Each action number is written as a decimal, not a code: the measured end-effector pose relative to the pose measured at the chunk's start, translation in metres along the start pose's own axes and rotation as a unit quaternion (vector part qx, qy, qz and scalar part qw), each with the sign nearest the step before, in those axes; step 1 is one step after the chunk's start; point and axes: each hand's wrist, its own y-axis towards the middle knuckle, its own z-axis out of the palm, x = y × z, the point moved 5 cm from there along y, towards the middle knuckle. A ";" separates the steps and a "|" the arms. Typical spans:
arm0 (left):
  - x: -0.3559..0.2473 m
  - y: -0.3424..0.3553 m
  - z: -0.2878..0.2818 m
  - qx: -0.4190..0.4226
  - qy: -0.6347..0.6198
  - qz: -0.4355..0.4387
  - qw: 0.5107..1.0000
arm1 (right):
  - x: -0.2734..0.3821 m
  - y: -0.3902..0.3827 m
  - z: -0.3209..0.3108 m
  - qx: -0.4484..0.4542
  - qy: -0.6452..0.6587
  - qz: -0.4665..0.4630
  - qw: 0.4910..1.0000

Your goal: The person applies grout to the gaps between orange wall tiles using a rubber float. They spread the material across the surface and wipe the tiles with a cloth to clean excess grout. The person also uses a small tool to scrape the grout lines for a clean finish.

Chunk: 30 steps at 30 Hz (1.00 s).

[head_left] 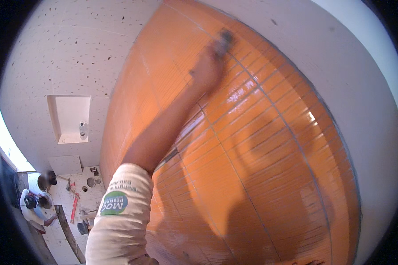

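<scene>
My left arm reaches up from the lower left across a wall of glossy orange tiles (256,176). At its end, my left hand (210,66) is closed, up near the top of the tiling. A small grey thing (226,40) is in its fingers, against the tiles; motion smears it too much to tell its kind. Narrow tile strips with grey joint lines run under the hand, and wet-looking glare shows beside the wrist. No clear view of my right hand is given.
A pale wall with dark flecks has a recessed niche (57,119) with a small bottle (82,129) in it. Far below at the left, a person (33,207) bends over the floor among buckets, a red level (74,207) and other tools. A plain pale surface borders the tiles at the right.
</scene>
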 end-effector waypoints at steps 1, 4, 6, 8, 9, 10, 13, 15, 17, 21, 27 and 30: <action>0.019 0.044 -0.020 -0.009 0.036 -0.037 0.999 | 0.002 0.006 0.001 -0.013 0.010 0.004 1.000; 0.010 0.063 -0.030 -0.072 0.058 0.017 0.996 | -0.002 0.015 0.000 -0.024 0.020 0.022 0.999; -0.041 0.008 -0.008 -0.041 -0.005 0.059 0.997 | -0.003 0.014 -0.004 -0.014 0.017 0.039 0.999; -0.078 -0.074 0.033 0.060 -0.074 0.167 0.981 | -0.008 0.015 -0.004 -0.005 0.018 0.054 0.998; -0.101 -0.128 0.042 0.108 -0.038 0.263 0.958 | -0.008 0.015 -0.002 -0.005 0.022 0.057 0.998; -0.109 -0.165 0.042 0.104 -0.045 0.352 0.929 | -0.008 0.017 0.000 -0.006 0.026 0.058 0.998; -0.128 -0.222 0.032 0.108 -0.044 0.478 0.871 | -0.011 0.016 0.001 -0.007 0.025 0.061 0.998; -0.125 -0.200 0.032 0.130 -0.029 0.451 0.882 | -0.009 0.016 0.000 -0.012 0.023 0.069 0.997; -0.099 -0.131 0.025 0.026 -0.049 0.298 0.953 | -0.009 0.016 -0.003 -0.011 0.023 0.074 0.997; -0.003 -0.011 -0.025 -0.057 0.036 -0.005 0.998 | -0.009 0.020 -0.007 -0.029 0.026 0.094 0.995; 0.197 -0.144 -0.060 -0.063 0.056 -0.224 0.971 | 0.000 0.030 -0.008 -0.071 0.040 0.137 0.987; 0.181 -0.188 -0.049 -0.104 -0.020 -0.185 0.977 | -0.006 0.012 0.007 0.010 0.064 0.156 0.986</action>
